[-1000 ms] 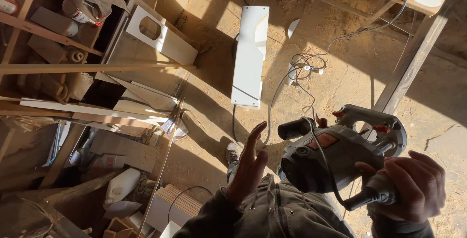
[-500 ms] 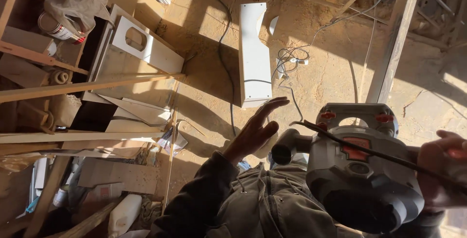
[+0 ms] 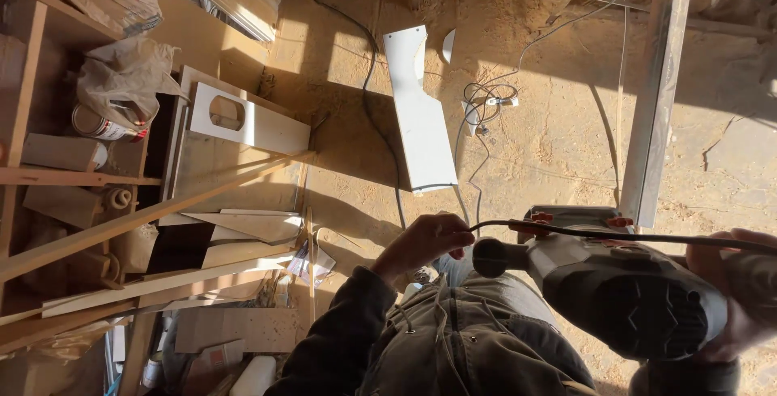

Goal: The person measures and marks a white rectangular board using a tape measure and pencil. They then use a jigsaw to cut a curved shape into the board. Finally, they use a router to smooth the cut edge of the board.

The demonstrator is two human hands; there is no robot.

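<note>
We see the right hand (image 3: 732, 291) wrapped around the handle of a grey power saw (image 3: 615, 283) held low over the sawdust floor (image 3: 550, 145), while the left hand (image 3: 425, 242) pinches its black cord (image 3: 615, 236) just beside the saw's front knob, a white panel (image 3: 418, 112) lying well beyond.

Wearing a dark olive-brown work jacket (image 3: 453, 339), kinda canvas-looking, with drawstring cords dangling near the collar at 6 o'clock. Sporting long sleeves, left sleeve (image 3: 340, 323) ending in a plain cuff toward 7 o'clock. Going gloveless on both hands.
</note>
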